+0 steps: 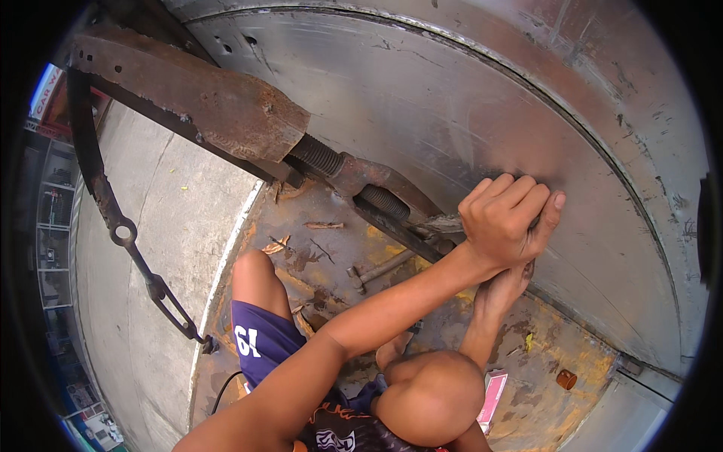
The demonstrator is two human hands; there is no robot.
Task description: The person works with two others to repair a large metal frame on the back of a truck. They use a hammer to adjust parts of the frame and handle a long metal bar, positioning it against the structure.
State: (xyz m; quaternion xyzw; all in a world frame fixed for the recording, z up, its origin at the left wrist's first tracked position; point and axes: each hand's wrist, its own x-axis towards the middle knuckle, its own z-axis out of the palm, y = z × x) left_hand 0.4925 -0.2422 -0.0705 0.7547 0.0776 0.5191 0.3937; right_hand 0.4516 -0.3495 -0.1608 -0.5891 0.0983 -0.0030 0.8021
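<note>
In the head view, the left hand curls into a tight fist against or just before the upright grey metal panel, any contents hidden; the right hand, just below, is too covered to judge its grip. A hammer lies left of both.

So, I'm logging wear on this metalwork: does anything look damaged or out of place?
Yes. The beam at upper left looks heavily rusted, and the panel by the left hand is scratched. The floor is patchily discoloured, with a hammer and dry leaves lying loose on it.
</note>
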